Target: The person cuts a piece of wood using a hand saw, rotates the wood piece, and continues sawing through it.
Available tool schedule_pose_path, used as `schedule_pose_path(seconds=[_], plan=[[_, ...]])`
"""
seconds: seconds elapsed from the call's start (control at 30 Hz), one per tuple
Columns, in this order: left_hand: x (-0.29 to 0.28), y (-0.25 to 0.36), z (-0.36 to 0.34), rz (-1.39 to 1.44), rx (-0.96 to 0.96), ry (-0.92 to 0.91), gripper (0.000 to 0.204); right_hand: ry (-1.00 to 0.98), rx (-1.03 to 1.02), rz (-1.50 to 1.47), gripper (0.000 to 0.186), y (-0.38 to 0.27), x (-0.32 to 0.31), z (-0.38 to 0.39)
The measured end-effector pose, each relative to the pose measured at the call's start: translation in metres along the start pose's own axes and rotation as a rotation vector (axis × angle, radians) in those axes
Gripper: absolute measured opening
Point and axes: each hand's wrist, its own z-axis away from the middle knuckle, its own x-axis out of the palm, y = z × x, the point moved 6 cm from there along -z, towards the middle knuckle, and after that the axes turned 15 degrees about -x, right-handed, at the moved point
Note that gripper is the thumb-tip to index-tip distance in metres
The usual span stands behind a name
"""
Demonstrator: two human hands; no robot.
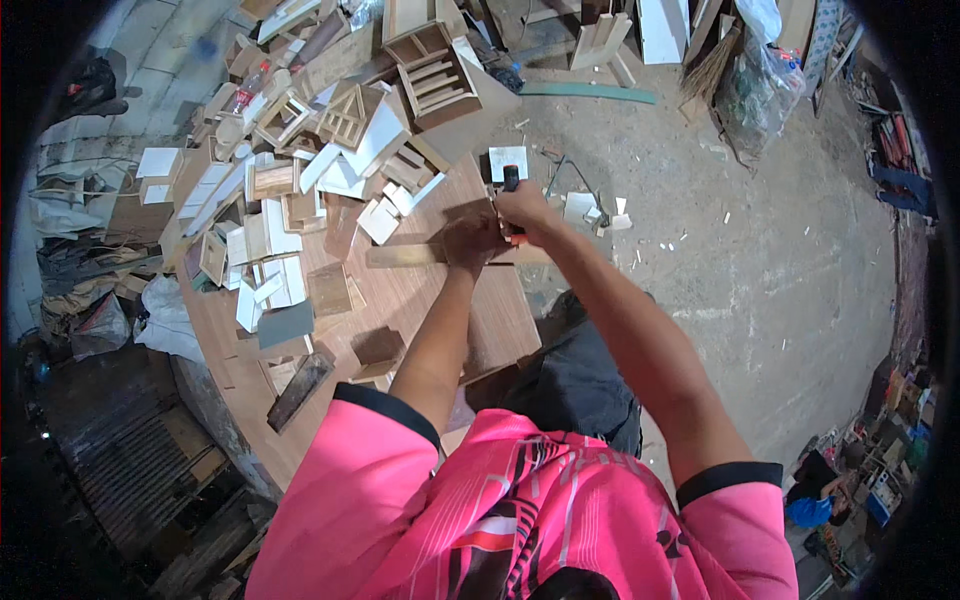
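Near the table's right edge, my left hand (pixel 472 240) closes over a narrow wooden strip (pixel 405 256) that lies across the tabletop. The strip sticks out to the left of this hand. My right hand (pixel 525 212) is wrapped around a tool with a black and orange handle (pixel 511 178), just beside the left hand. Its handle points away from me, and an orange part shows below the fist. The tool's working end is hidden, so its kind cannot be made out. Both hands are close together at the edge.
A brown wooden table (pixel 500 315) carries a large heap of wooden offcuts and small box frames, including a slatted wooden box (pixel 437 90). Scraps and a white square board (pixel 508 163) lie on the concrete floor (pixel 760 270). A straw broom (pixel 712 70) and plastic bag (pixel 758 100) stand far right.
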Motion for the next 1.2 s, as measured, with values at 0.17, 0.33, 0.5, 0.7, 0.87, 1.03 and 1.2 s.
schedule_pose_path(seconds=[0.17,0.33,0.5,0.7,0.87,1.03,1.2], plan=[[-0.002,0.012,0.008,-0.020,0.033,-0.042,0.046,-0.102,0.041,-0.042,0.013,0.001,-0.006,0.002],[0.037,-0.127,0.016,0.611,-0.307,-0.010,0.041,-0.228,-0.180,-0.033,0.035,-0.033,0.073,0.017],[0.013,-0.004,0.024,0.248,0.068,0.005,0.033,-0.100,-0.135,0.362,0.028,-0.004,-0.002,0.006],[0.013,-0.017,0.033,0.273,0.086,-0.070,0.035,-0.174,-0.012,0.276,0.040,-0.009,0.014,0.012],[0.018,-0.006,0.032,-0.051,-0.014,-0.132,0.035,-0.021,-0.202,0.294,0.032,0.017,0.014,0.011],[0.018,-0.015,0.028,-0.022,-0.045,-0.034,0.038,-0.025,-0.330,0.300,0.040,0.008,0.021,0.019],[0.005,-0.004,0.028,-0.026,-0.075,-0.078,0.038,-0.041,-0.314,0.341,0.040,0.000,0.016,0.025]])
